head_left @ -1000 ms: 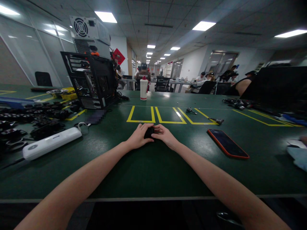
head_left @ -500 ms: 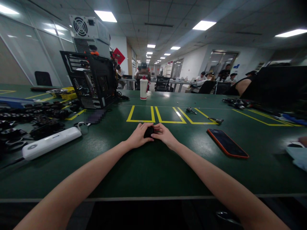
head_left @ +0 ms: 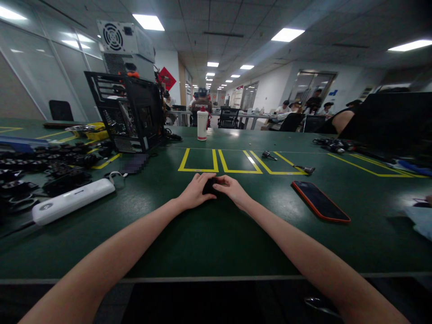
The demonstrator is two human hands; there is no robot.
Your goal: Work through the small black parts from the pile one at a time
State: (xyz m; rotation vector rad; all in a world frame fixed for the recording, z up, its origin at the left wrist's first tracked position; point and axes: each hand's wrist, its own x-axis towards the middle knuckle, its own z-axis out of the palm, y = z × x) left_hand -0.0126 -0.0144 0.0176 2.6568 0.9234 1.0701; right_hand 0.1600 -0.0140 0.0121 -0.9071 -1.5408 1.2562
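Note:
Between my hands is a small black rounded object (head_left: 209,186), low over the green table (head_left: 216,243); its kind is not clear. My left hand (head_left: 196,191) wraps it from the left, fingers over the far side and thumb on the near side. On the right, the fingers of my right hand (head_left: 231,189) are bent and pinched together against its edge. Part of the object is hidden by the fingers. Just beyond my hands lie yellow tape outlines (head_left: 197,170).
A phone with an orange case (head_left: 320,201) lies right; two small dark metal parts (head_left: 269,155) lie near the tape. Left are a white power strip (head_left: 74,201), black parts (head_left: 60,175) and an open computer case (head_left: 135,112). A white bottle (head_left: 201,125) stands behind.
My right thumb and fingers have shifted slightly on the black object's edge. My left hand keeps its hold, and the object stays in nearly the same place.

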